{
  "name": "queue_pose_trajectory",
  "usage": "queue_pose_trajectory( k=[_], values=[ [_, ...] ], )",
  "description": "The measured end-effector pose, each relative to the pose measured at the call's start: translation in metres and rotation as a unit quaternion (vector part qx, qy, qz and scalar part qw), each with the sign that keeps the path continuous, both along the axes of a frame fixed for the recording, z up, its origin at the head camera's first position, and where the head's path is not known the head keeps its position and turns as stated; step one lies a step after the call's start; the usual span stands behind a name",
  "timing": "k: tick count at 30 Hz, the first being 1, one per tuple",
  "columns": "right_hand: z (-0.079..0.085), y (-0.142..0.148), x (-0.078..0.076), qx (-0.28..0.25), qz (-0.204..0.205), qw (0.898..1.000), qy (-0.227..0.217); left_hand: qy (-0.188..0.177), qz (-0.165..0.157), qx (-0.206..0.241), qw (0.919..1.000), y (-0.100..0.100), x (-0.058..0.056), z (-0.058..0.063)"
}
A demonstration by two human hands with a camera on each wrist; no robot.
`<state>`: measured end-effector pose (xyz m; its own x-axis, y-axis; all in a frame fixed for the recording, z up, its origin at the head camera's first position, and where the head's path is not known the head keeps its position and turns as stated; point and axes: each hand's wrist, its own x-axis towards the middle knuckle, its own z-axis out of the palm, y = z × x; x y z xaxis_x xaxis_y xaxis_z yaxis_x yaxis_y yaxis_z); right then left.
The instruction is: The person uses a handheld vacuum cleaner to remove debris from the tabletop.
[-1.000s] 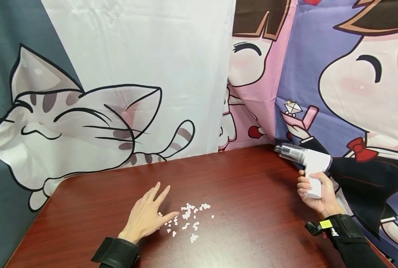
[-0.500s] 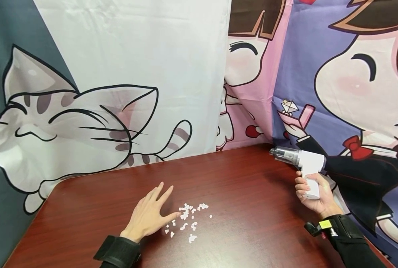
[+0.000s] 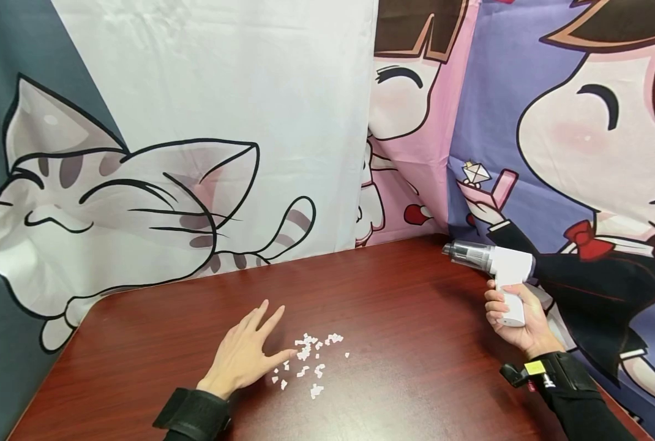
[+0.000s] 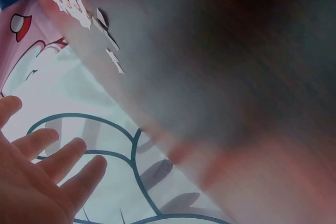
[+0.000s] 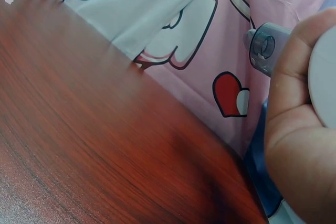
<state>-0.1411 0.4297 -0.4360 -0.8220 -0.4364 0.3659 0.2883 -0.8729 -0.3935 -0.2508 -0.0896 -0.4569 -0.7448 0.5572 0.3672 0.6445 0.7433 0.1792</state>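
The person's right hand point(image 3: 523, 324) holds what looks like a handheld vacuum point(image 3: 512, 264), fingers curled round its white handle point(image 3: 513, 311), with the device raised over the right-hand part of the table point(image 3: 404, 306). Its clear nozzle point(image 3: 471, 255) points leftward and stands well apart from the white scraps point(image 3: 304, 353), which lie loosely scattered near the middle of the tabletop.

The left hand point(image 3: 239, 358) holds nothing; its fingers are spread apart, with the thumb out towards the scraps. From these angles one cannot tell whether the thumb touches the nearest pieces or only hangs over them.

The vacuum probably handles as a stiff, fairly light body, with some weight in the wide rear housing, so the handle is the sensible place to grip. Its smooth shell may be a little slippery, and the clear front part seems the portion to keep from knocks.

The scraps look thin and papery, likely almost weightless and easily shifted by a breath of air. Pinching them singly would be fiddly on so flat a surface; a loose edge offers the best hold.
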Motion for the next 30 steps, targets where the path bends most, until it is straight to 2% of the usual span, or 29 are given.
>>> queue_pose_trajectory(
  k=[7, 20, 30],
  values=[
    [-0.0007, -0.0011, 0.0008, -0.002, -0.007, 1.0, 0.005, -0.008, 0.003, 0.002, 1.0, 0.0003, 0.0006, -0.0004],
    [-0.0001, -0.0024, 0.0, -0.023, -0.024, 0.999, -0.02, -0.015, 0.003, 0.003, 0.9999, 0.0013, 0.0024, -0.0009],
    [-0.006, -0.0011, 0.0019, -0.02, -0.046, 0.999, 0.004, -0.004, 0.003, 0.006, 1.0, -0.0006, 0.001, -0.0016]
  ],
)
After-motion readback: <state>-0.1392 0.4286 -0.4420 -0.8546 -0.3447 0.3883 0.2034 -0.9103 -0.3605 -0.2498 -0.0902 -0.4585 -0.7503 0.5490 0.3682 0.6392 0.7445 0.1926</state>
